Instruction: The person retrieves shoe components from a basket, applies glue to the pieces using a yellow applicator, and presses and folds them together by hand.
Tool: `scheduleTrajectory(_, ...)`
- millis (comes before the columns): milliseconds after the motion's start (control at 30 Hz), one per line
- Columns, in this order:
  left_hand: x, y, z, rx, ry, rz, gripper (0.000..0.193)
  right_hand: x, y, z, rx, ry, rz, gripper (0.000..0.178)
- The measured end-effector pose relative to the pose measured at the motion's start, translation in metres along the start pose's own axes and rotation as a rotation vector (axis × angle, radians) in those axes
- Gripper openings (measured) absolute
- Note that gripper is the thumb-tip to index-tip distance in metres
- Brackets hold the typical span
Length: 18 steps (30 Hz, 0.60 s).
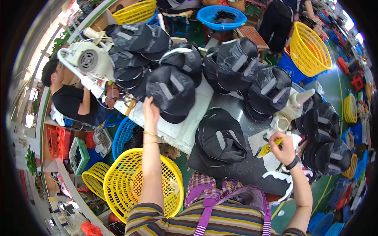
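My left hand reaches forward, fingers stretched out, at the left edge of a black cap with grey strips on it. That cap tops a stack on the white table. My right hand is closed around a brush with a yellow handle, held low over the dark tabletop's right side. Between my hands, a single black cap with a grey strip lies on the dark board. Beyond my right hand stand an open jar and a pale bottle with a cone-shaped spout.
Several cap stacks line the far side, and more caps stand at the right. A yellow basket is below my left arm. A white machine and a seated person are at the left. A blue basin stands at the back.
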State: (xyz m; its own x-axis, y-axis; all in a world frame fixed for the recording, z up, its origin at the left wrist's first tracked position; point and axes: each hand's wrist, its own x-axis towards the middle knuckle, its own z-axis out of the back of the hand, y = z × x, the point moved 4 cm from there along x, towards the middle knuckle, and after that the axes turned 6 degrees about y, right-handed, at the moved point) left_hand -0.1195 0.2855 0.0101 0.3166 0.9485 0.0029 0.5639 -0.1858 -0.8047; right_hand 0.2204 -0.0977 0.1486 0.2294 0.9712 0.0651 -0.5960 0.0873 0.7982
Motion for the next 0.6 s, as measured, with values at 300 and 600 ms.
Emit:
scheduleTrajectory(300,0.006,0.015,0.049,0.954,-0.275,-0.15,0.028,-0.019,0.002,-0.123,-0.638,0.272,0.044,0.035)
scheduleTrajectory(600,-0.181,0.024,-0.136,1.039,0.31,-0.193,0.016,0.003,-0.012,-0.062,-0.125,0.195,-0.116,0.014)
